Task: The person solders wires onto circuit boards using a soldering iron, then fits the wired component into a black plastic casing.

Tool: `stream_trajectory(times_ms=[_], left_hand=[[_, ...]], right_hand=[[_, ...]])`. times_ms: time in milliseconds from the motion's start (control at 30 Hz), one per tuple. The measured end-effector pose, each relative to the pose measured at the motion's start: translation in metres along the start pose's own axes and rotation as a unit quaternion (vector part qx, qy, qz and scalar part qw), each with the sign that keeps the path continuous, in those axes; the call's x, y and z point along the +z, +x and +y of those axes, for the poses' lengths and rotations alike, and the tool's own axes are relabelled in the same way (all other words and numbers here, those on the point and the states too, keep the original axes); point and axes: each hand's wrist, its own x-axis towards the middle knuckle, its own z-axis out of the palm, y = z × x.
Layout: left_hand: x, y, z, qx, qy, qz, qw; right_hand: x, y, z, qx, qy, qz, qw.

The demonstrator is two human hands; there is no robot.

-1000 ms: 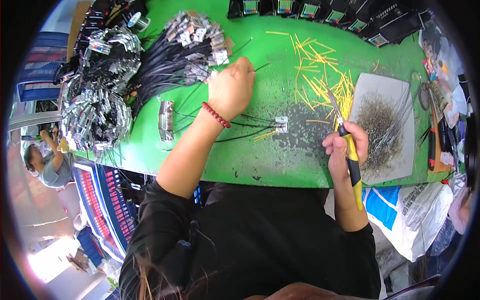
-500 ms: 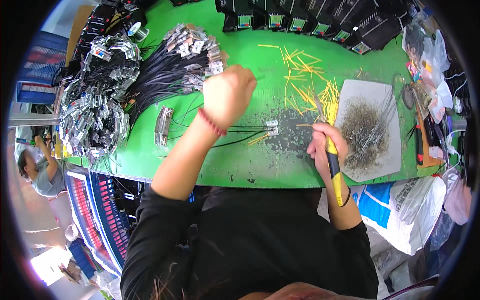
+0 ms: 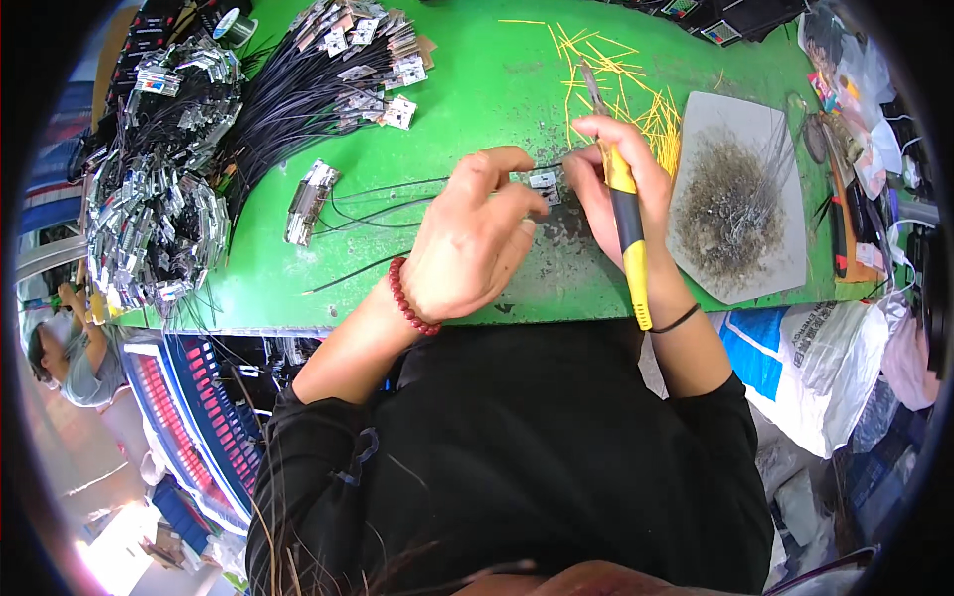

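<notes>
My left hand (image 3: 475,233), with a red bead bracelet at the wrist, rests on the green table (image 3: 477,89) and pinches thin black wires beside a small silver part (image 3: 544,182). My right hand (image 3: 614,179) is closed around a yellow-and-black hand tool (image 3: 624,214) whose metal tip points away from me, and its fingertips touch the same silver part. The two hands meet over a dark, scuffed patch of the table.
A silver connector (image 3: 311,202) with black leads lies left of my hands. Bundles of black wires with silver ends (image 3: 298,79) and a heap of silver parts (image 3: 149,209) fill the left. Yellow wire bits (image 3: 616,70) and a grey tray of scraps (image 3: 740,199) lie right. Another person (image 3: 70,338) is at far left.
My left hand has drawn back from the wire bundles to the silver part. My right hand has moved up with the tool to meet it.
</notes>
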Motion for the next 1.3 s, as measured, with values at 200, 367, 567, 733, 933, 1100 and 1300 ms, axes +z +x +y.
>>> stream_trajectory(times_ms=[200, 367, 567, 733, 933, 1100, 1300], left_hand=[[0.009, -0.003, -0.004, 0.007, 0.081, 0.014, 0.997], [0.009, -0.005, -0.01, -0.057, 0.011, -0.003, 0.998], [0.009, -0.005, -0.009, -0.081, -0.023, 0.022, 0.996], [0.006, -0.005, -0.011, -0.089, -0.049, 0.042, 0.994], [0.009, -0.006, -0.015, -0.091, -0.04, 0.049, 0.994], [0.009, -0.008, -0.013, -0.101, -0.022, 0.051, 0.993], [0.009, -0.008, -0.014, -0.155, -0.087, 0.065, 0.982]], right_hand=[[0.01, -0.003, -0.017, -0.05, 0.043, -0.028, 0.997], [0.001, -0.015, -0.019, -0.017, 0.068, -0.044, 0.997], [0.005, -0.016, -0.018, -0.032, -0.009, -0.083, 0.996], [0.01, -0.016, -0.016, -0.001, 0.051, -0.062, 0.997], [0.013, -0.017, -0.014, -0.071, -0.036, -0.049, 0.996], [0.015, -0.021, -0.011, -0.063, -0.04, -0.017, 0.997], [0.009, -0.029, -0.006, -0.069, 0.046, -0.039, 0.996]])
